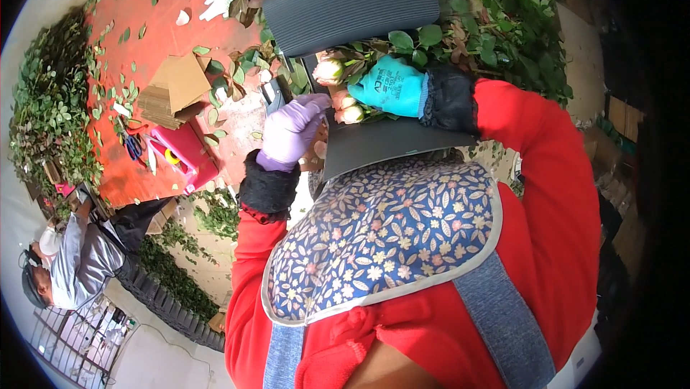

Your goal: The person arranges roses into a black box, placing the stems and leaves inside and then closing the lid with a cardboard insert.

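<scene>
Here at the bench with its red top [162, 40], the cream-and-pink rose blooms [328, 71] sit in the middle, heads to the left, between a black ribbed panel [352, 8] on the far side and a smooth dark-grey sheet [381, 146] on the near side. Whether those two join into one holder, I cannot tell.

The right hand, in a turquoise glove [392, 87], curls over the stems just right of the blooms, gripping them. On the left, the left hand in a lilac glove [291, 130] is bent in at the fingers, right beside the lowest blooms; whether it pinches anything is hidden.

Now to the containers! Over on the left, at the near edge, lies a bright pink plastic box [192, 146], with a yellow rounded piece [171, 156] inside its opening. Dark-blue-handled scissors [134, 147] lie just left of it, brown cardboard pieces [172, 91] stack up beyond it, and leafy green cuttings [503, 37] crowd the far right.
</scene>
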Demonstrator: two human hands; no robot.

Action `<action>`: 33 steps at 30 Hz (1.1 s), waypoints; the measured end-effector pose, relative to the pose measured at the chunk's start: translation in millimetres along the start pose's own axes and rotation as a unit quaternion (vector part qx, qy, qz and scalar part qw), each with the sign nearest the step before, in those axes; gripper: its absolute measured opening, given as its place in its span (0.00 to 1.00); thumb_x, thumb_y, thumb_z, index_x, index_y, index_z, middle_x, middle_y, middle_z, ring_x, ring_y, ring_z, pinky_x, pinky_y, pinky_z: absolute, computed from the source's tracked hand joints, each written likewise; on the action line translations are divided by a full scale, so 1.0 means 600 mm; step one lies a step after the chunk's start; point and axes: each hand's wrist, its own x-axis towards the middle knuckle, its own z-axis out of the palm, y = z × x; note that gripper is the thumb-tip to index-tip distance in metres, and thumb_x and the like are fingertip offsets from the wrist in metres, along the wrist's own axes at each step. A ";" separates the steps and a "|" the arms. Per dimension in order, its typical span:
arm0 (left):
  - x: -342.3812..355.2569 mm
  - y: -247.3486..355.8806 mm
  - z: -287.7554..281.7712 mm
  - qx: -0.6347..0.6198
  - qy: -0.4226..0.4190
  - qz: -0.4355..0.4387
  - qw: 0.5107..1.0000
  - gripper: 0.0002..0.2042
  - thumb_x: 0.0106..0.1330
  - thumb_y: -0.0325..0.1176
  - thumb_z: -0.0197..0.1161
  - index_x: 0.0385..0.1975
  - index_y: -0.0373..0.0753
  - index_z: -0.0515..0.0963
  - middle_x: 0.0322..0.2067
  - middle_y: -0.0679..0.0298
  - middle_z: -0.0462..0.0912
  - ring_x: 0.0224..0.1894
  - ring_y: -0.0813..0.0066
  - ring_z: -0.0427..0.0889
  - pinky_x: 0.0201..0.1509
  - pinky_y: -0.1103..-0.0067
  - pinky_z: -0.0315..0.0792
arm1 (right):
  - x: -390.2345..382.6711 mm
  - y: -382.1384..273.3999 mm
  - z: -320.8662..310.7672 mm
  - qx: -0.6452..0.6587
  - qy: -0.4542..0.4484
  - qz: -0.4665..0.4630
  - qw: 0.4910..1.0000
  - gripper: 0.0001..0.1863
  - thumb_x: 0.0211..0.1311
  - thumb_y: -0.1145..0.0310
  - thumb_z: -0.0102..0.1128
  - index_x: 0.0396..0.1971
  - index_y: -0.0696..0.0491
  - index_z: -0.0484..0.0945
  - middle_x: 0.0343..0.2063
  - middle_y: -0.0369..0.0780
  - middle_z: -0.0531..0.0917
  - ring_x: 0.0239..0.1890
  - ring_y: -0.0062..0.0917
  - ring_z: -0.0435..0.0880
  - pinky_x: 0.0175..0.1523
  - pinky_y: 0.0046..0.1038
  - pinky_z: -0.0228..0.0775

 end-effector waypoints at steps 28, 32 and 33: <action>0.041 0.025 0.049 0.200 -0.155 -0.039 0.967 0.18 0.63 0.42 0.64 0.51 0.46 0.77 0.41 0.60 0.77 0.37 0.55 0.82 0.37 0.65 0.76 | 0.005 0.000 -0.013 -0.044 -0.044 0.123 0.990 0.09 0.58 0.68 0.57 0.39 0.52 0.77 0.30 0.39 0.82 0.28 0.32 0.85 0.27 0.35 0.75; 0.038 0.030 0.047 0.168 -0.119 -0.035 0.978 0.18 0.63 0.42 0.65 0.51 0.46 0.77 0.43 0.60 0.78 0.37 0.55 0.82 0.37 0.65 0.76 | 0.014 0.002 0.016 -0.093 -0.017 0.115 0.989 0.08 0.57 0.68 0.57 0.36 0.51 0.80 0.29 0.39 0.83 0.31 0.32 0.85 0.28 0.36 0.75; 0.035 0.027 0.048 0.163 -0.116 -0.036 0.979 0.17 0.63 0.42 0.65 0.50 0.46 0.77 0.44 0.60 0.78 0.37 0.56 0.82 0.37 0.65 0.76 | 0.017 0.004 0.015 -0.096 -0.017 0.111 0.989 0.08 0.57 0.68 0.57 0.36 0.51 0.80 0.29 0.39 0.83 0.31 0.32 0.85 0.28 0.36 0.75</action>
